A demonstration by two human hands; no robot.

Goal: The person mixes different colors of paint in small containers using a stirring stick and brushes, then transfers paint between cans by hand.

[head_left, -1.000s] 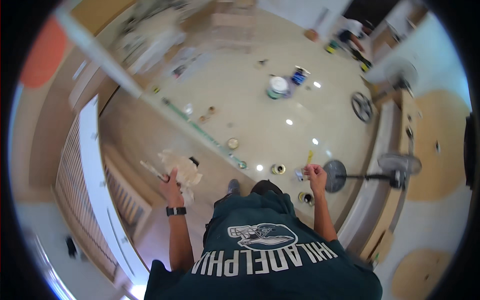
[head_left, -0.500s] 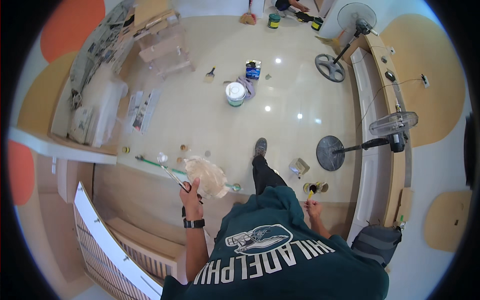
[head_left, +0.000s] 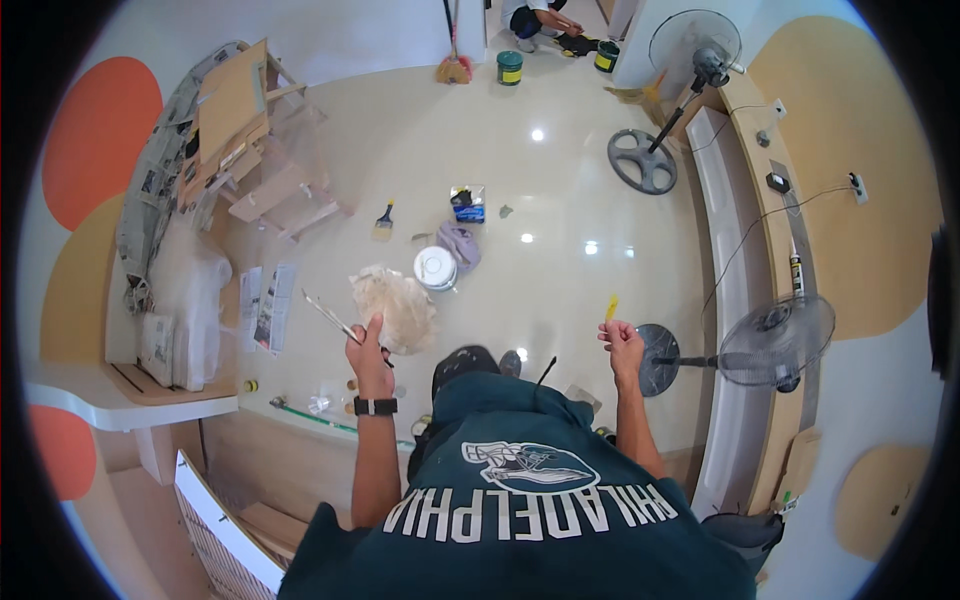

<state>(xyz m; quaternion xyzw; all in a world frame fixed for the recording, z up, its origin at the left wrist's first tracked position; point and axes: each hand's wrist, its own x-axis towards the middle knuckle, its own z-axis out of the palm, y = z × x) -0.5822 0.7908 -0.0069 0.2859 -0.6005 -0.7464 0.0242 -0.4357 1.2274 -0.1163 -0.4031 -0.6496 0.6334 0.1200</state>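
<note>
My left hand [head_left: 371,358] is closed round a long, narrow silvery tool [head_left: 328,313] that points up and to the left. Right beside these fingers is a crumpled beige sheet [head_left: 398,305]; whether the hand also holds it, I cannot tell. Out to the right, my right hand [head_left: 624,345] pinches a small yellow strip-like tool [head_left: 612,307], its tip upward. A white-lidded bucket [head_left: 435,268] stands on the floor ahead, with a purple-grey cloth [head_left: 459,246] against it. Most of the cans by my right side are hidden under my arm and shirt.
A flat brush [head_left: 384,221] and a blue tin [head_left: 468,206] are on the floor ahead. At right stand two fans, one on a black round base [head_left: 656,360]. A wooden bench [head_left: 285,190] is at left. A co-worker [head_left: 536,20] crouches at the far doorway near green buckets [head_left: 509,68].
My right hand has risen away from the open cans with the yellow tool. My view has shifted forward; the left hand, its tool and the beige sheet now appear closer to the white bucket.
</note>
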